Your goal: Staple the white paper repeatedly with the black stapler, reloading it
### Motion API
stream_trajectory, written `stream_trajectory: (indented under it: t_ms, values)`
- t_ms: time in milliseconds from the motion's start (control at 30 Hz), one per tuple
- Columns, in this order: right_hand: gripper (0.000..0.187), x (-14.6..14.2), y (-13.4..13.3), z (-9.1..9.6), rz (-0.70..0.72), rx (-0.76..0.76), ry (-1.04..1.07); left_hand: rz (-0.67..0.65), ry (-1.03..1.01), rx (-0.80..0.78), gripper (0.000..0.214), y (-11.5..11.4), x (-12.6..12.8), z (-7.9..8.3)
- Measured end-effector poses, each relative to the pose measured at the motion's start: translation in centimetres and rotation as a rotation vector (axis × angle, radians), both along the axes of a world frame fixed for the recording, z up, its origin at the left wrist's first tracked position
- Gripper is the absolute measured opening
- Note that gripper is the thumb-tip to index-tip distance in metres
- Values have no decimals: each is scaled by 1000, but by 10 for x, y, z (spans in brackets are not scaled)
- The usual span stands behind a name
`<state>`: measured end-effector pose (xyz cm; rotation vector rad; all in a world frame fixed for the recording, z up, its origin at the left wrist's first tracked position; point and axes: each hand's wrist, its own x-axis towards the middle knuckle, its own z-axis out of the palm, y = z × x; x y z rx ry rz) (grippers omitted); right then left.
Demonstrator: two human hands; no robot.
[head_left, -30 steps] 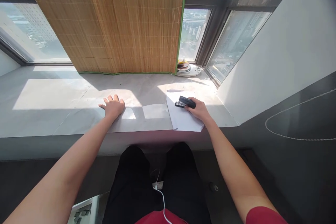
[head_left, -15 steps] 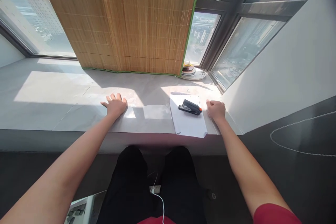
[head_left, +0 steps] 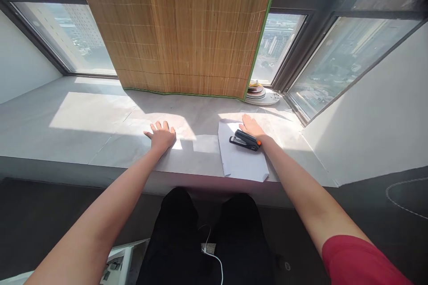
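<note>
My left hand (head_left: pixel 162 135) rests on the pale windowsill (head_left: pixel 200 160), fingers spread and holding nothing. To the right, my right hand (head_left: pixel 252 126) reaches over the top right part of some white paper (head_left: pixel 244 165), its fingers stretched out. A black stapler (head_left: pixel 245 140) with an orange-red end lies on the paper, just in front of that hand. My right wrist is close against the stapler's orange-red end; whether they touch I cannot tell. The paper's lower edge hangs slightly over the sill's front edge.
A bamboo blind (head_left: pixel 197 31) with green edging hangs down to the sill. Behind its lower right corner sits a stack of plates (head_left: pixel 262 96) by the window corner. A white cable (head_left: pixel 219 263) runs between my legs. A white-framed object (head_left: pixel 124 263) stands at lower left.
My right hand was a closed fist on the sill right of the paper; it has opened and moved left over the paper, behind the stapler. The view has turned slightly. My left hand stays put.
</note>
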<state>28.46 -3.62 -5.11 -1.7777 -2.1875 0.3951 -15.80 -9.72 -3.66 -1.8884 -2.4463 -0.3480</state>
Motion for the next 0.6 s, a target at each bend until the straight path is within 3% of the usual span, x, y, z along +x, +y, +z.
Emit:
stream_trajectory:
  t_ms: [200, 333, 400, 467, 533, 600]
  values:
    - [64, -158, 19, 8, 97, 23, -19, -12, -32, -131, 65, 9, -14, 6]
    - [64, -247, 17, 11, 172, 29, -36, -222, 8, -201, 61, -3, -58, 18]
    - [63, -274, 13, 9, 194, 52, -12, -262, 11, -171, 64, -13, -79, 16]
    - [62, -290, 9, 9, 211, 59, 2, -134, 1, -150, 68, -18, -90, 12]
    - [62, -296, 7, 13, 222, 80, 8, -71, -14, -150, 72, -19, -92, 6]
    - [61, -291, 4, 20, 195, 158, 41, -88, -29, -153, 73, -16, -90, 3]
